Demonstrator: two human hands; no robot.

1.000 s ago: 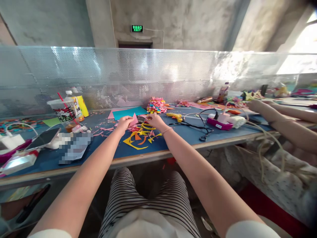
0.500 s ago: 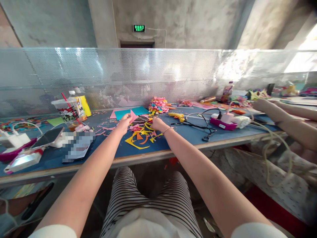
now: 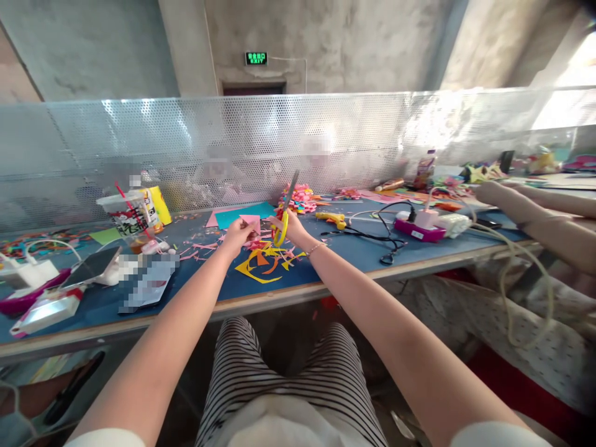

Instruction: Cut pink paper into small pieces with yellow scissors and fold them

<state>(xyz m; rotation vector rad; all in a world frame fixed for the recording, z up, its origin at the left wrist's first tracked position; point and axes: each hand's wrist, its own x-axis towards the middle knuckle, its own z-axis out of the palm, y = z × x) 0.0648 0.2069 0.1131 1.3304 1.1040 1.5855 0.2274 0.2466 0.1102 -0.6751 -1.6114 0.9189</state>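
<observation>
Paper and scissors, with clock directions being read from the worker's seat and twelve o'clock pointing straight ahead. The left hand [image 3: 238, 237] is pinching a pink paper piece [image 3: 252, 221] between thumb and fingers, the sheet jutting out toward two o'clock. The right hand [image 3: 295, 228] is gripping yellow-handled scissors [image 3: 285, 218] around the loops; their long axis is running toward one o'clock, so the blades are pointing past the paper rather than at it. The paper is lying at nine o'clock from the loops, near the right hand but in the left hand's grasp. Whether the blades are parted cannot be told.

Materials, left to right: at ten o'clock a clear printed plastic cup [image 3: 125, 217] is holding a red straw. A flat teal sheet [image 3: 242, 213] is resting beyond the left hand. Curved yellow offcuts [image 3: 243, 268], thin and crisp-edged, are littering the smooth blue tabletop [image 3: 298, 277] between the forearms. At twelve o'clock a shaggy, rounded bundle of pink paper strips [image 3: 305, 197] is standing before a perforated metal screen [image 3: 261, 136]. At one o'clock a yellow glue gun [image 3: 331, 219] is lying on its side; at two, a glossy magenta power strip [image 3: 419, 231] is sitting among slack cables [image 3: 386, 245].
</observation>
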